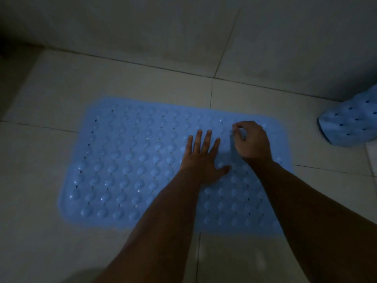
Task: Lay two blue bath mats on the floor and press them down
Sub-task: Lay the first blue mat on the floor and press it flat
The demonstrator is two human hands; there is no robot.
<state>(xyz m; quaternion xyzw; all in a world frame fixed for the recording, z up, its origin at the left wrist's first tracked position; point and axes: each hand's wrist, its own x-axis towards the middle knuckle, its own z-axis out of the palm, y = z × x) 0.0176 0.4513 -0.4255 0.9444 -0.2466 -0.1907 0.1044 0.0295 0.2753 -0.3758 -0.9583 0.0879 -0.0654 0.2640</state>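
Observation:
A blue bath mat (pixel 126 160) with rows of round bumps and small holes lies flat on the tiled floor, filling the middle of the view. My left hand (pixel 202 158) rests palm down on its centre with fingers spread. My right hand (pixel 252 140) is on the mat's far right part, fingers curled and fingertips touching the surface; whether they pinch the mat I cannot tell. A second blue mat (pixel 350 121), curled up with dark holes showing, lies at the right edge beside the wall.
The floor is pale tiles (pixel 51 94) with dark grout lines, in dim light. A tiled wall (pixel 183 33) runs along the far side, close behind the mat. A white object (pixel 372 154) shows at the right edge below the curled mat.

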